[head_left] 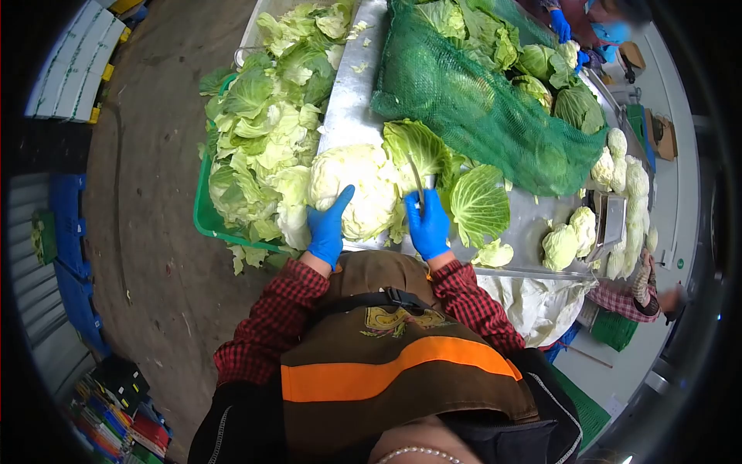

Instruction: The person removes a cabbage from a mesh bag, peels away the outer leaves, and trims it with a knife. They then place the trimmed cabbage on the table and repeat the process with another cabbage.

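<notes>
A pale, trimmed cabbage (354, 185) rests at the near left edge of the metal table. My left hand (328, 232), in a blue glove, grips its near left side with the thumb laid over it. My right hand (428, 226), also gloved in blue, is closed round a knife (416, 172) whose blade points away from me. Behind the blade stands a large green cabbage leaf (410, 139), and to its right lies another loose leaf (479, 203). Part of the knife handle is hidden inside my fingers.
On the left, a green crate (202, 203) overflows with stripped leaves. A green mesh sack (479, 108) of cabbages lies across the table (352, 100). Trimmed cabbages (560, 246) sit near a scale (609, 220) at right. Other people work at the far right (630, 298) and top right.
</notes>
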Action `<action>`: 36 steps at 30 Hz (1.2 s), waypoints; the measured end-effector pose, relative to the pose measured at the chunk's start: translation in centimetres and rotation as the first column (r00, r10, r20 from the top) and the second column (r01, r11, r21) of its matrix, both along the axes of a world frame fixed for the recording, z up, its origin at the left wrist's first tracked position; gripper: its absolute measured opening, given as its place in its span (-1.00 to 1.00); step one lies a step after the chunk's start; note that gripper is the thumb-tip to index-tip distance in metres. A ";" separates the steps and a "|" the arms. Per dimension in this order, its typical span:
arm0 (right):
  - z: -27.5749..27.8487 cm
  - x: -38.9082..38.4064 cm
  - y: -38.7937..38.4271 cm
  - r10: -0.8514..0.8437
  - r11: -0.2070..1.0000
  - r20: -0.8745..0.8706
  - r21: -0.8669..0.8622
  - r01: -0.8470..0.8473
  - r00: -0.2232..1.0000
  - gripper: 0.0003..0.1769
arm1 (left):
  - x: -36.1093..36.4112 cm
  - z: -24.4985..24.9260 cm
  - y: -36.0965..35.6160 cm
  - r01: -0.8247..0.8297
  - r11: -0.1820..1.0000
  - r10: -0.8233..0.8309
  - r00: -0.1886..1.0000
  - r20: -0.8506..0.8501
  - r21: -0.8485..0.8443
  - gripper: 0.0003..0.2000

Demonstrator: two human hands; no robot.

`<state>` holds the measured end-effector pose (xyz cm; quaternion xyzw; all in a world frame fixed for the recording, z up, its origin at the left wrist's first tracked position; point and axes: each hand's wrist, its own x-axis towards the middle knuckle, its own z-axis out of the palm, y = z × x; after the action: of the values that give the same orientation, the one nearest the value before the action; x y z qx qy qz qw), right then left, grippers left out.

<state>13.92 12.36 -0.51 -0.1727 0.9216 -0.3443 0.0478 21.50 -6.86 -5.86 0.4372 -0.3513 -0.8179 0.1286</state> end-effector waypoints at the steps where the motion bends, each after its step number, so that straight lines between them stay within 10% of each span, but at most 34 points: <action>1: 1.3 -0.7 -2.0 -0.007 1.000 -0.004 -0.001 0.007 1.000 -0.58 | 0.0 0.2 0.1 0.010 1.000 -0.009 1.000 0.002 -0.017 -0.10; 4: 0.7 -3.5 -5.5 0.036 0.999 -0.248 0.041 -0.027 0.968 -0.31 | 0.2 -0.7 0.3 0.031 0.988 -0.028 0.999 0.022 -0.151 -0.06; 9: 0.0 -7.0 -7.2 0.089 0.947 0.158 0.292 -0.133 0.983 -0.25 | -0.2 -0.4 -0.1 0.123 0.956 -0.074 0.980 0.186 -0.266 0.08; 11: -2.4 -8.3 -6.8 0.134 0.961 0.076 0.232 -0.148 0.988 -0.37 | -0.4 -0.6 -0.9 0.128 0.963 -0.091 0.983 0.162 -0.237 0.13; 13: -6.9 -11.0 -4.5 -0.141 0.977 0.288 0.193 0.087 0.947 -0.36 | -0.3 -2.7 -1.9 0.274 0.888 -0.096 0.896 0.434 -0.370 0.13; 17: -7.9 -10.7 -2.6 -0.081 0.972 0.288 0.233 0.012 0.954 -0.40 | -1.3 1.4 -7.0 0.410 0.889 -0.425 0.905 -0.032 -0.202 -0.10; 19: -11.0 -9.3 0.8 -0.002 0.998 0.413 0.062 -0.026 0.911 -0.38 | -1.7 2.8 -8.0 0.421 0.880 -0.427 0.904 0.020 -0.218 -0.18; 21: -5.0 -6.5 0.8 -0.130 0.915 0.283 0.403 0.005 0.950 -0.38 | -1.6 3.4 -8.1 0.517 0.797 -0.533 0.845 0.040 -0.313 -0.30; 25: 2.5 -3.3 -2.4 -0.012 1.000 -0.125 0.006 0.013 0.992 -0.50 | -2.0 2.9 -8.9 0.604 0.740 -0.623 0.781 0.039 -0.296 -0.21; 36: 2.2 -1.4 -5.2 0.398 0.885 -0.020 0.273 -0.378 0.917 -0.80 | -1.8 1.1 -8.6 0.559 0.761 -0.568 0.819 0.078 -0.330 -0.09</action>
<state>12.49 7.19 1.72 -0.3583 0.9071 -0.1952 0.1034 19.74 -15.45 -4.73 0.2717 -0.5994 -0.7516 -0.0454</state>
